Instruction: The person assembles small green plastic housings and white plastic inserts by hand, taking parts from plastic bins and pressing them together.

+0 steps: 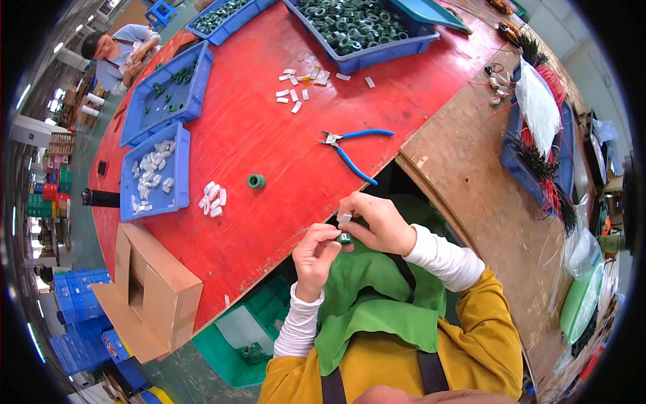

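My left hand (316, 261) pinches a dark green ring (344, 238) with a pale mark on its side, just past the table's front edge. Right above it, my right hand (382, 223) grips a small white plastic piece (344, 217) between thumb and fingers. Whether piece and ring touch is hard to see. On the red tabletop (269, 236) lie a single green ring (256, 181), a little pile of white pieces (212, 199) and blue-handled cutting pliers (350, 148) with their handles spread. Several flat white pieces (296, 94) are scattered farther back.
Blue trays hold green rings (353, 27) at the back, a few rings (168, 87) and white pieces (153, 168) at left. An open cardboard box (178, 296) stands front left, above a green bin (229, 350). Red and black wires (552, 135) fill a right-hand tray. Another person (124, 54) sits far left.
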The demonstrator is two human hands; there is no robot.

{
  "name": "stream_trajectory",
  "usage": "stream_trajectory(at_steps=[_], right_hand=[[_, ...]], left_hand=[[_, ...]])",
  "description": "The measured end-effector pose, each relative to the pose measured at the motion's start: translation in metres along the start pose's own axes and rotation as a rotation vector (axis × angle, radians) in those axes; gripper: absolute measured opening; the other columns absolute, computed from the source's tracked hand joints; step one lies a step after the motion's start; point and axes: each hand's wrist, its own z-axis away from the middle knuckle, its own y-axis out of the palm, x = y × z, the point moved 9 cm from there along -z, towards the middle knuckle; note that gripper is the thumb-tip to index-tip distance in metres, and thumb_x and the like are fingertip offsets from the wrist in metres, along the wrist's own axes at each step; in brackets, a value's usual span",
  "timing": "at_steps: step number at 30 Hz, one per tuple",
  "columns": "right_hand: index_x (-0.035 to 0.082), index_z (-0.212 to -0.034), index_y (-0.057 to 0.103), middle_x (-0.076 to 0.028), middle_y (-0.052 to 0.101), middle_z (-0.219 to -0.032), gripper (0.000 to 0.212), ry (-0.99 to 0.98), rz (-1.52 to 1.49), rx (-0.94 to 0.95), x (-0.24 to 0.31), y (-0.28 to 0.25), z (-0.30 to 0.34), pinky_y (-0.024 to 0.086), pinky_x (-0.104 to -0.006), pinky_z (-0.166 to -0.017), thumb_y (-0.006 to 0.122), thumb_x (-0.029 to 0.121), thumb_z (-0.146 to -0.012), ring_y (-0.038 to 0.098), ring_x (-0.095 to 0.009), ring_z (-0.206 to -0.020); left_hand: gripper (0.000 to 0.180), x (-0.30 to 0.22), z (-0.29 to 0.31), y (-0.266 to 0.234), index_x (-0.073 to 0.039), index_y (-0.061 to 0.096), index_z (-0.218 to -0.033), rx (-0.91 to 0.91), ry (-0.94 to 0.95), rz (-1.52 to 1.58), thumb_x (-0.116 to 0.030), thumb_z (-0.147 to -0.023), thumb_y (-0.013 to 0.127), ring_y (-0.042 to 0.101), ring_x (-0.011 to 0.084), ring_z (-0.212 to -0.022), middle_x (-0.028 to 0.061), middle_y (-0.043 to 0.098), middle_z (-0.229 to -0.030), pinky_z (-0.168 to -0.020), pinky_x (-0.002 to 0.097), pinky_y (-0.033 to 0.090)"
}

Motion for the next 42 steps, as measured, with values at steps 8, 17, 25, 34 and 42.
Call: stream_trajectory(at_steps=[8,17,25,34,42], right_hand=[[-0.001,-0.098,0.056,-0.008,0.062,-0.088,0.025,0.318,-0.261,0.114,-0.034,0.016,0.014,0.054,-0.0291,-0.068,0.069,0.003,-0.078,0.065,-0.016,-0.080],[-0.004,-0.114,0.059,-0.005,0.062,-0.090,0.029,0.625,-0.838,0.079,-0.054,0.044,0.041,0.050,-0.0250,-0.069,0.056,0.018,-0.095,0.059,-0.008,-0.079],[-0.004,-0.113,0.059,-0.013,0.059,-0.100,0.027,0.062,-0.214,-0.074,-0.007,0.014,0.034,0.052,-0.0330,-0.075,0.060,0.008,-0.089,0.063,-0.023,-0.089],[0.001,-0.105,0.059,-0.012,0.059,-0.094,0.031,0.098,-0.138,-0.144,-0.009,0.006,0.036,0.051,-0.0356,-0.065,0.068,0.001,-0.075,0.062,-0.027,-0.076],[0.007,-0.094,0.060,-0.006,0.056,-0.092,0.035,-0.300,0.277,-0.164,0.034,-0.001,0.030,0.046,-0.0346,-0.071,0.074,0.012,-0.062,0.056,-0.024,-0.082]], left_hand=[[0.023,0.015,-0.002,0.005,0.002,0.062,-0.110,0.142,-0.116,0.054,-0.013,-0.093,0.059,0.059,0.0185,-0.091,0.0083,0.049,-0.103,-0.077,0.0359,0.058],[0.019,0.028,-0.002,0.002,0.001,0.063,-0.108,0.036,-0.206,0.307,-0.011,-0.094,0.057,0.063,0.0226,-0.093,0.0084,0.054,-0.105,-0.080,0.0387,0.059],[0.020,0.036,0.002,0.003,-0.002,0.062,-0.110,-0.008,-0.217,0.466,-0.011,-0.095,0.055,0.064,0.0237,-0.100,0.0107,0.061,-0.112,-0.083,0.0416,0.058],[0.021,0.039,0.010,-0.004,0.000,0.061,-0.112,-0.135,-0.254,0.467,-0.010,-0.095,0.055,0.066,0.0220,-0.091,0.0106,0.066,-0.101,-0.081,0.0405,0.057],[0.023,0.033,0.012,0.007,0.002,0.058,-0.114,-0.179,-0.294,0.475,-0.009,-0.095,0.056,0.065,0.0181,-0.086,0.0106,0.065,-0.097,-0.077,0.0330,0.056]])
